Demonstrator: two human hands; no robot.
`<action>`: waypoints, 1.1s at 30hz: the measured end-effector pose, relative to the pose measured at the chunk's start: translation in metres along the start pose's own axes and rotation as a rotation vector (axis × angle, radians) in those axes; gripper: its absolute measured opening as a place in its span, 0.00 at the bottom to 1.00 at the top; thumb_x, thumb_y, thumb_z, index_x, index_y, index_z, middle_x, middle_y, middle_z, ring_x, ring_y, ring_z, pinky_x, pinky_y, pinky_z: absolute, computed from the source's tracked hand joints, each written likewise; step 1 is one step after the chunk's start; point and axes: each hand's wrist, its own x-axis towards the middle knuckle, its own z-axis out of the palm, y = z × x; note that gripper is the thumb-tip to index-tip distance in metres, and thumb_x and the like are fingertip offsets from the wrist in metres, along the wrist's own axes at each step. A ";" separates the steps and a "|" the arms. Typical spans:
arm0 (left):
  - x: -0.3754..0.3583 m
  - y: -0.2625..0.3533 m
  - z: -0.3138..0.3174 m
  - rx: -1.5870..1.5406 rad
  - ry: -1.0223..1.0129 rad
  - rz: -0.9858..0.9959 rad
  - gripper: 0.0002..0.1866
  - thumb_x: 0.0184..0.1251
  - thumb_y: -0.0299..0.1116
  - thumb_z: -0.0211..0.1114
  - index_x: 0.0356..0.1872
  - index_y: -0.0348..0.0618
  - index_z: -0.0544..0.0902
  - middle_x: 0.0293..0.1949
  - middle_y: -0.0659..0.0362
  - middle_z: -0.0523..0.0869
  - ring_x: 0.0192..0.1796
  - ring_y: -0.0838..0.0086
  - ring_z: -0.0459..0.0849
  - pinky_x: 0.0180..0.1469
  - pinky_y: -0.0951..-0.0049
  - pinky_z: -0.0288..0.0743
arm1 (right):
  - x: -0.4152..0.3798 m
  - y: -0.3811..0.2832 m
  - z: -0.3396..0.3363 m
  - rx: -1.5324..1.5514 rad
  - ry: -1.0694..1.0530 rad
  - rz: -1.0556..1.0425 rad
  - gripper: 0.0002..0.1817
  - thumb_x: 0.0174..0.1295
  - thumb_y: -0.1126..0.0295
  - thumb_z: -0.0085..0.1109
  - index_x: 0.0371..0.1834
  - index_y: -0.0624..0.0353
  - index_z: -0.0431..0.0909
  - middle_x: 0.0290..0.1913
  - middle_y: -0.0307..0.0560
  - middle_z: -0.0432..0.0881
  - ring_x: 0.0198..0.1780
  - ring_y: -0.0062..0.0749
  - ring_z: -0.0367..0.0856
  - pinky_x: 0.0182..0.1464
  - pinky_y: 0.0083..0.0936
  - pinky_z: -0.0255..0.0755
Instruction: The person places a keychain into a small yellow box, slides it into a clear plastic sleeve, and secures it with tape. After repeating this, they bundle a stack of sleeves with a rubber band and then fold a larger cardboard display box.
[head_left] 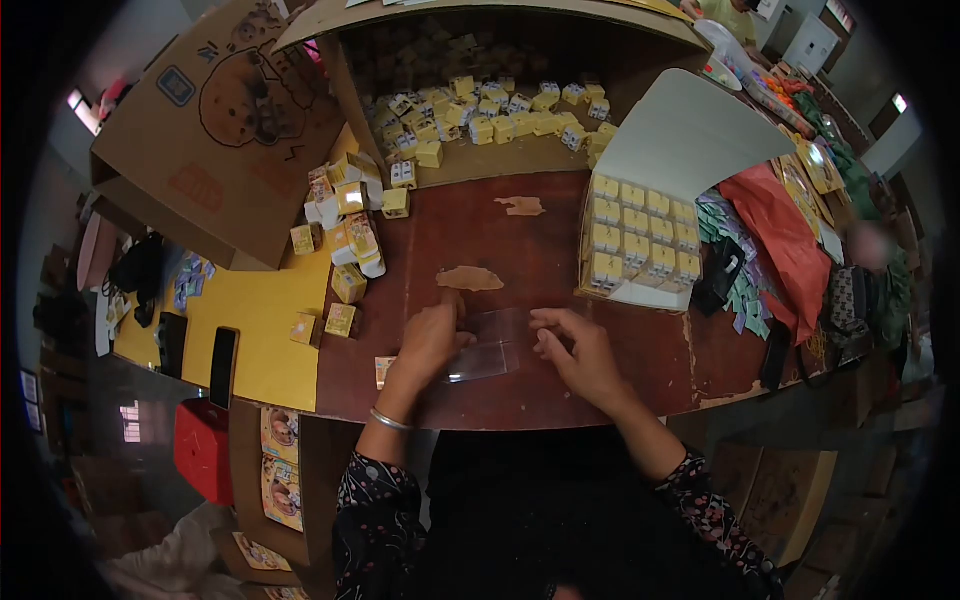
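Flat on the table [540,250], clear glossy plastic sleeve [487,345], left hand [432,342] and right hand [580,355] fingers pinching its edges.

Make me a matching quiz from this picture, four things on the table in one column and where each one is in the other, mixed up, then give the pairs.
Things:
1. clear plastic sheet
2. white tray of small yellow boxes
3. black phone
4. red cloth

Places:
A. on the yellow surface at the left
B. between the left hand and right hand
C. at the far right, beyond the tray
D. on the brown table, right of centre

Pairs: 1-B, 2-D, 3-A, 4-C
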 end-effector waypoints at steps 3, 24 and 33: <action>-0.017 0.022 -0.007 -0.294 0.143 0.154 0.19 0.60 0.25 0.74 0.51 0.40 0.79 0.37 0.50 0.89 0.41 0.53 0.89 0.47 0.57 0.81 | 0.003 -0.003 0.004 0.077 0.020 0.066 0.18 0.71 0.79 0.56 0.64 0.67 0.75 0.53 0.55 0.85 0.44 0.31 0.88 0.45 0.25 0.83; -0.053 0.079 -0.010 0.036 0.316 0.572 0.38 0.60 0.38 0.76 0.70 0.34 0.72 0.59 0.48 0.83 0.58 0.56 0.85 0.63 0.55 0.77 | -0.003 -0.055 -0.053 0.541 -0.499 0.312 0.24 0.75 0.72 0.53 0.72 0.62 0.63 0.59 0.59 0.85 0.34 0.34 0.91 0.35 0.22 0.85; -0.082 0.071 0.004 -0.886 0.048 0.270 0.27 0.70 0.23 0.70 0.69 0.37 0.74 0.58 0.51 0.86 0.58 0.65 0.88 0.59 0.67 0.82 | 0.007 -0.077 -0.071 0.074 0.086 -0.060 0.11 0.73 0.71 0.63 0.52 0.66 0.82 0.42 0.43 0.87 0.25 0.17 0.80 0.29 0.15 0.74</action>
